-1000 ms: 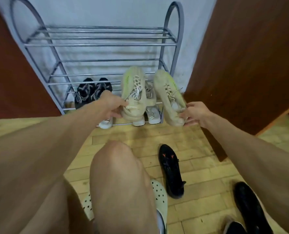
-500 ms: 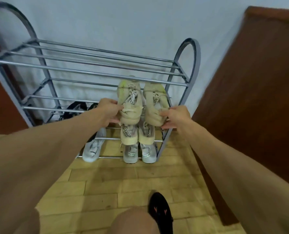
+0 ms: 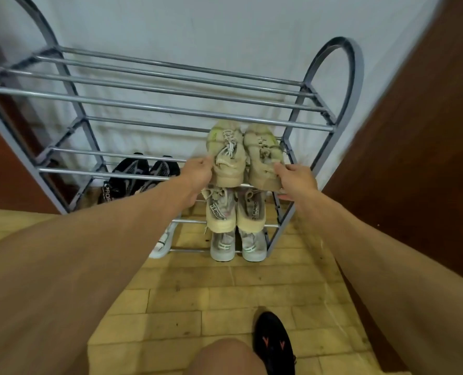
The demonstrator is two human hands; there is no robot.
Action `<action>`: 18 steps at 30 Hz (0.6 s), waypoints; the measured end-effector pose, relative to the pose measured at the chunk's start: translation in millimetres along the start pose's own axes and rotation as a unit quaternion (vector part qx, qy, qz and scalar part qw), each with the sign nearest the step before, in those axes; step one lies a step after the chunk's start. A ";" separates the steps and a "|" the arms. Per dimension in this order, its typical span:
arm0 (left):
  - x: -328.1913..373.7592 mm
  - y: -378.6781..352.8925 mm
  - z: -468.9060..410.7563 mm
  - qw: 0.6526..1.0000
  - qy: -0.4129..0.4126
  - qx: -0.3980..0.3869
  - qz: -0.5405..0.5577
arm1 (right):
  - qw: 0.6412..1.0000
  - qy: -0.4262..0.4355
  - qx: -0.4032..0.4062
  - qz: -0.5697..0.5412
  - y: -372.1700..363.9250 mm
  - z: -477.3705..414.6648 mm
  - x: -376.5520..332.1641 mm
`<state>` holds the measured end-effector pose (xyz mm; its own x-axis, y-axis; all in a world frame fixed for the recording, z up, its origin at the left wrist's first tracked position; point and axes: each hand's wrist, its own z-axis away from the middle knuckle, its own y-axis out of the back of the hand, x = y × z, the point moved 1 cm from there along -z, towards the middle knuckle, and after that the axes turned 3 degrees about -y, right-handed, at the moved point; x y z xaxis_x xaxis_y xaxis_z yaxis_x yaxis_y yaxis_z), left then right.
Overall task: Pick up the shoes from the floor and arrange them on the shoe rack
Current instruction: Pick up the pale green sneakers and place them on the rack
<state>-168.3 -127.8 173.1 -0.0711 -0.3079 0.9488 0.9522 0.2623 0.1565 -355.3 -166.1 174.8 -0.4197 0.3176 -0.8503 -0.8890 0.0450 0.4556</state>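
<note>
A grey metal shoe rack (image 3: 154,106) with several tiers of bars stands against the white wall. My left hand (image 3: 197,171) grips the heel of a beige sneaker with white laces (image 3: 229,155). My right hand (image 3: 295,177) grips the heel of its beige partner (image 3: 262,155). Both sneakers rest side by side, toes toward the wall, on a middle tier at the rack's right end. One tier down sit two beige high-top shoes (image 3: 249,209); a white pair (image 3: 238,244) lies on the lowest tier. A black shoe (image 3: 273,345) lies on the floor.
Black sneakers (image 3: 138,174) sit on a lower tier at the left, with a white shoe (image 3: 162,239) partly hidden by my left arm. A brown wooden panel (image 3: 403,171) flanks the rack on the right. My knee (image 3: 225,355) shows at the bottom. The floor is yellow parquet (image 3: 197,293).
Both hands carried the beige sneakers up from in front of the low tiers and brought them together onto the middle tier. The view tilted up and closer to the rack.
</note>
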 end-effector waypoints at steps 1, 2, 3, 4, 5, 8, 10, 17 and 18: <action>1.9 2.3 7.0 1.000 -0.005 -0.008 -0.007 | 1.000 0.004 0.002 0.027 2.7 5.9 1.0; 5.8 4.9 16.7 1.000 -0.012 -0.014 -0.013 | 0.999 0.004 0.006 0.044 6.2 13.2 1.6; 9.5 8.0 26.1 0.999 -0.021 -0.016 -0.023 | 0.999 0.003 0.006 0.054 10.1 21.4 2.4; 13.5 10.7 38.1 0.998 -0.033 -0.019 -0.040 | 0.998 0.003 0.004 0.062 14.5 30.2 4.2; 16.8 13.0 49.7 0.997 -0.047 -0.024 -0.058 | 0.997 0.002 -0.004 0.075 19.5 40.4 5.9; 25.8 17.4 89.7 0.989 -0.080 -0.054 -0.112 | 0.993 0.005 -0.037 0.110 36.6 74.2 14.8; 22.2 19.2 114.6 0.985 -0.088 -0.084 -0.123 | 0.989 0.014 -0.056 0.139 45.2 98.8 20.4; -10.1 -6.7 185.3 0.968 -0.085 -0.156 -0.180 | 0.963 0.033 -0.109 0.245 75.0 163.9 64.1; -13.6 -12.7 192.3 0.965 -0.083 -0.166 -0.186 | 0.956 0.036 -0.119 0.265 78.3 168.4 74.9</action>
<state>-236.6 48.9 210.9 -0.4460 -0.1655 0.8796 0.8927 -0.1537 0.4237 -425.5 20.8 191.2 -0.8270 0.1694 -0.5361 -0.5605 -0.3240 0.7622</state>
